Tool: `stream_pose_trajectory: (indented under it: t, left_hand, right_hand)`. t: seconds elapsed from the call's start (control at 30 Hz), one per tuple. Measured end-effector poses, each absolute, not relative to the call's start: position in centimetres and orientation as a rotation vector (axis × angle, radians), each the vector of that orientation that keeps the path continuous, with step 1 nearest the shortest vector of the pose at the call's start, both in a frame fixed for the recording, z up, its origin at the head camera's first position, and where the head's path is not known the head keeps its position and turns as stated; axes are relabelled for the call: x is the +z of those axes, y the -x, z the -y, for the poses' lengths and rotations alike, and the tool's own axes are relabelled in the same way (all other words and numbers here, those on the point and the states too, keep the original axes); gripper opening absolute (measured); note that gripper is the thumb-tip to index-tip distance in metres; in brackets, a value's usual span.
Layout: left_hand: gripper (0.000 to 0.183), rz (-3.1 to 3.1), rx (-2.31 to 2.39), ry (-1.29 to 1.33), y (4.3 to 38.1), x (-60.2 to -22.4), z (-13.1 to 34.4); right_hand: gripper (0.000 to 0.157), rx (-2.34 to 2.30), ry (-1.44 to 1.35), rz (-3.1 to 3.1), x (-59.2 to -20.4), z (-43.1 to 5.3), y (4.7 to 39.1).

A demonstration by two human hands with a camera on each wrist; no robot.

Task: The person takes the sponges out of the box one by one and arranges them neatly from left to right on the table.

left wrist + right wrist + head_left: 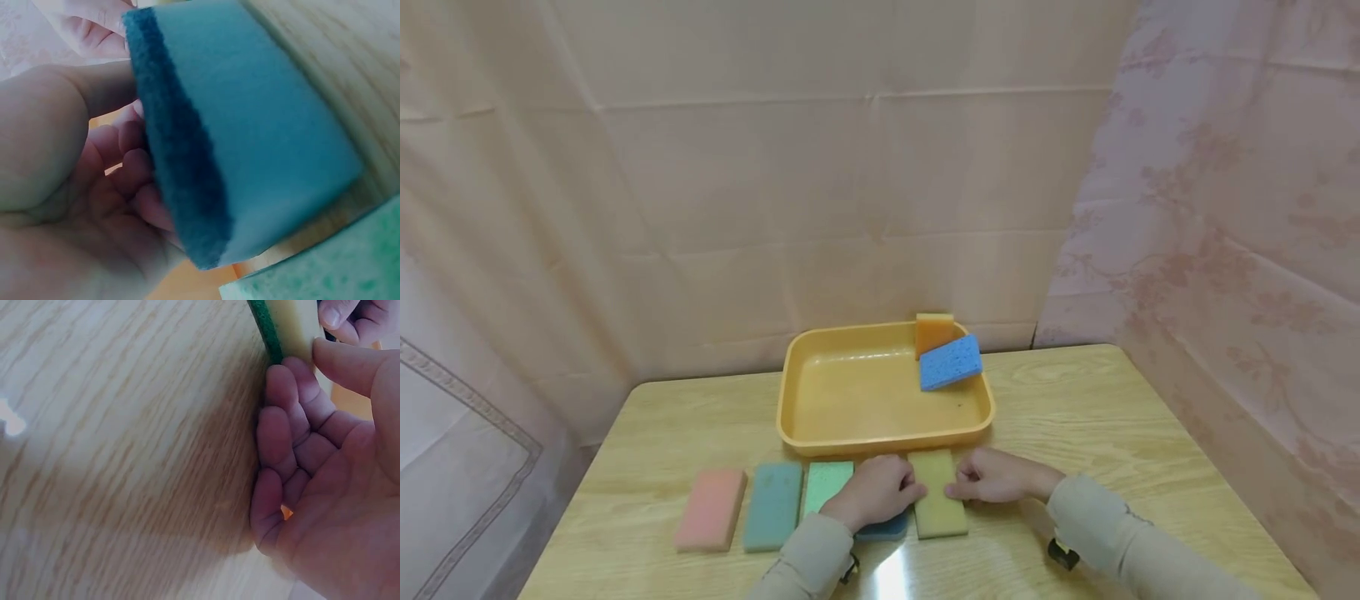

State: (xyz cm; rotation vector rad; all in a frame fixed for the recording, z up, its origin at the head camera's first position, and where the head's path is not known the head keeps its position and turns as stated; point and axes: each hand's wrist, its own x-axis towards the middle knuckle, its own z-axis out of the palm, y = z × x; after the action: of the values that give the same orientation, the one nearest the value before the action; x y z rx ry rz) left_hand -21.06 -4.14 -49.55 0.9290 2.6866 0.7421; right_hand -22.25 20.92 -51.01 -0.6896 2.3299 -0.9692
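Observation:
A yellow sponge (937, 500) with a green scouring underside (267, 328) lies on the table between both hands. My right hand (1000, 477) pinches its right edge, the thumb on the yellow top and fingertips at the side. The left hand (874, 490) holds its left edge with the thumb, fingers curled. Under that hand sits a blue sponge (256, 125) with a dark scouring face, partly hidden in the head view. Left of it lie a mint-green sponge (827, 482), a teal sponge (772, 506) and a pink sponge (711, 508).
Behind the row stands a yellow tray (880, 442). An orange sponge (932, 333) leans upright in its back right corner, and a bright blue sponge (951, 363) rests tilted against its right side. Cloth curtains (835, 192) hang behind the wooden table (1060, 400).

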Motion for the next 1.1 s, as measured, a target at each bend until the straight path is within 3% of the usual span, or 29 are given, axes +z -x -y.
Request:
stream_pose_trajectory:
  t: [0.37, 0.9, 1.0, 1.1]
  left_hand:
    - [0.031, -2.625, 0.740, -0.982, 21.3, -48.9, 4.6]
    - [0.016, -2.431, 0.886, -1.122, 22.3, -45.0, 2.8]
    - [0.014, -2.335, 1.038, -1.059, 22.6, -44.2, 2.0]
    - [0.023, -2.168, 1.294, -0.872, 22.9, -43.7, 1.1]
  right_hand:
    - [0.027, -0.903, 0.671, -2.297, -45.9, -21.5, 23.1]
    - [0.023, -0.809, 0.755, -2.510, -40.4, -22.3, 29.4]
    - [0.024, -0.759, 0.795, -2.608, -39.5, -22.1, 30.8]
    - [0.025, -0.738, 0.805, -2.689, -38.9, -21.9, 32.1]
